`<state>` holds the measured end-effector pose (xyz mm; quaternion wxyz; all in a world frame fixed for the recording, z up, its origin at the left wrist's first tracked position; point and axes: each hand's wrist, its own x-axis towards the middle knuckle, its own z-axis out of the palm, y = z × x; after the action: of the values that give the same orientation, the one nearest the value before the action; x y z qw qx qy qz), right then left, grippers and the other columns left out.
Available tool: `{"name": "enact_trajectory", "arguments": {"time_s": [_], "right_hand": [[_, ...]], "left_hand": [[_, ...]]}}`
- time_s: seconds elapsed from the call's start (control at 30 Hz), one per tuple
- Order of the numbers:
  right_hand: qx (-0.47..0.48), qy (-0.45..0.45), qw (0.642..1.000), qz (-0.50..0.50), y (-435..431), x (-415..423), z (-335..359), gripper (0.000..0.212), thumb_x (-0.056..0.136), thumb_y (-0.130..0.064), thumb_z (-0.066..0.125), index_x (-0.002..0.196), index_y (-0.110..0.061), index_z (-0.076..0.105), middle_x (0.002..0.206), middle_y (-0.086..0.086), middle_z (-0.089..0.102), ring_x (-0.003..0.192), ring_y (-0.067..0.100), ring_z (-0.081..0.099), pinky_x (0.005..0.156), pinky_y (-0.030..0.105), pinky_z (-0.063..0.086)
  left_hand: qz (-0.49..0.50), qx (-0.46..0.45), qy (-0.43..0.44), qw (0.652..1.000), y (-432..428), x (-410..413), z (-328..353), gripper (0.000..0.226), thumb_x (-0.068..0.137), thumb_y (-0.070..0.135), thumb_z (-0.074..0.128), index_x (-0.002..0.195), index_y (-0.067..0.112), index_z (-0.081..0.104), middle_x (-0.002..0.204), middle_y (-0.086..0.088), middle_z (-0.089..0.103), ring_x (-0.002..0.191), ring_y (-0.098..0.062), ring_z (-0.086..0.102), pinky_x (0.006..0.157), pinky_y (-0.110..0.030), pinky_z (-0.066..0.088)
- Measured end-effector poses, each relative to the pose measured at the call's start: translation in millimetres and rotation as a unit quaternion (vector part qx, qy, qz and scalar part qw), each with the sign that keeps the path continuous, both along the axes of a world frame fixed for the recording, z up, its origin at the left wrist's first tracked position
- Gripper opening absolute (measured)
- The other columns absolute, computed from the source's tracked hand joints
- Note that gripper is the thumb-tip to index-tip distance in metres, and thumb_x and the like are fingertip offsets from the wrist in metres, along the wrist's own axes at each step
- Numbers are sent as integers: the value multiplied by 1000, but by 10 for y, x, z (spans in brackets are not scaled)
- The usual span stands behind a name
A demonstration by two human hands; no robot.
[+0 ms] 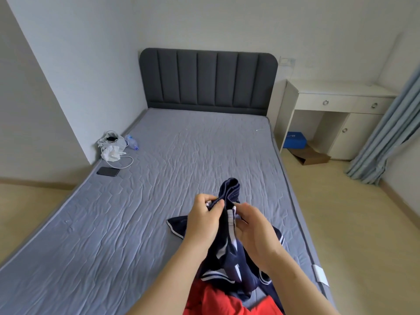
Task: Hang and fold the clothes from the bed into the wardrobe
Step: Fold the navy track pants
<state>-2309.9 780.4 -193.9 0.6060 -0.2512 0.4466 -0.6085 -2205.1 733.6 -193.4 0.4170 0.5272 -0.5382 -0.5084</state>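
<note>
Head view. Shorts [223, 251] of navy cloth are held up over the near end of the bed [159, 178], and their lower part trails onto the mattress. The left hand [204, 221] is closed on the gathered waistband, the cloth pinched between thumb and curled fingers. The right hand [254, 228] is likewise curled, pinching the cloth just beside a white side stripe. The two hands lie close together, touching only through the fabric.

The step in hand is judged to be the sorting-out of the shorts before folding: the waistband is being found and squared. For the next move, the waistband would need to be drawn taut between the hands, the legs laid one upon the other, and the piece folded flat. The wardrobe is not in view, so a turn away from the bed will be called for.

The shorts appear thin and limp, with a ribbed elastic band and white trim at the hems; they are expected to slump unless held at two points. A red cloth [216, 301] is seen below them; whether it is worn or lies on the bed cannot be told. The mattress cover is grey, quilted and creased; the headboard [208, 78] is dark, padded and channelled in upright panels.
</note>
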Motion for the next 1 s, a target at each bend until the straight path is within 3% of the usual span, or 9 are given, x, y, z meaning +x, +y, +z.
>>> {"name": "enact_trajectory", "arguments": {"time_s": [0.13, 0.23, 0.33, 0.4, 0.57, 0.7, 0.8, 0.93, 1.0], "right_hand": [[-11, -134, 991, 7, 30, -102, 1, 51, 88, -38, 41, 109, 3, 62, 91, 15, 71, 82, 21, 69, 73, 31, 52], [-19, -147, 988, 34, 37, -148, 1, 61, 83, -44, 42, 113, 7, 60, 99, 23, 67, 89, 30, 68, 73, 36, 55], [-27, -114, 991, 61, 20, -141, -5, 55, 79, -36, 47, 110, 6, 63, 110, 22, 65, 95, 28, 65, 80, 34, 53], [-26, -65, 996, 53, 2, -134, -3, 30, 81, -17, 52, 96, 0, 72, 107, 15, 68, 96, 25, 66, 79, 30, 55], [8, 250, 963, -97, -78, -234, 9, 29, 85, 6, 55, 99, -20, 58, 104, -4, 58, 95, 12, 58, 65, 11, 48], [-21, 210, 977, 14, -110, -365, 32, 50, 81, -2, 66, 125, -19, 50, 122, -3, 59, 114, 17, 55, 95, 33, 46], [-56, 189, 979, 61, -144, -379, 177, 22, 82, -3, 65, 103, -11, 65, 100, 7, 72, 96, 21, 68, 78, 29, 55], [-92, 210, 973, -12, -246, -326, 303, 11, 85, -12, 66, 95, -14, 67, 92, 2, 74, 88, 18, 70, 75, 29, 57], [-112, 210, 971, -19, -286, -265, 360, 9, 85, -13, 66, 92, -19, 66, 88, -1, 74, 83, 13, 70, 68, 23, 56]], "left_hand": [[-151, -14, 22, 988, 19, 98, -55, 56, 58, 50, 75, 106, 37, 51, 95, 13, 67, 89, -1, 65, 77, -21, 51], [-179, -99, -73, 976, 31, 133, -113, 64, 56, 36, 79, 107, 48, 42, 93, 22, 63, 84, 7, 61, 71, -10, 48], [-97, -151, -74, 981, 28, 100, -162, 51, 69, 14, 73, 98, 43, 43, 81, 17, 63, 72, 10, 60, 58, -5, 43], [-53, -127, -39, 990, -6, 105, -146, 43, 74, 4, 66, 93, 35, 45, 81, 12, 60, 65, 10, 58, 55, -6, 42], [-36, -30, 77, 996, -123, 243, -78, 35, 70, 0, 59, 89, 25, 44, 77, 3, 53, 61, -5, 50, 59, -19, 42], [-123, 19, 195, 973, -235, 374, 104, 41, 50, 1, 53, 88, 15, 47, 69, -1, 56, 64, -13, 56, 58, -28, 48], [-123, 5, 227, 966, -323, 389, 250, 39, 54, 1, 58, 89, 16, 51, 67, 2, 63, 63, -11, 62, 57, -25, 52], [-67, -71, 76, 992, -352, 331, 288, 34, 79, 24, 72, 102, 30, 48, 95, 12, 61, 88, -3, 60, 75, -16, 45], [-113, -66, -11, 991, -340, 302, 277, 55, 78, 26, 72, 116, 35, 33, 104, 20, 55, 93, 7, 55, 76, -12, 41]]}}
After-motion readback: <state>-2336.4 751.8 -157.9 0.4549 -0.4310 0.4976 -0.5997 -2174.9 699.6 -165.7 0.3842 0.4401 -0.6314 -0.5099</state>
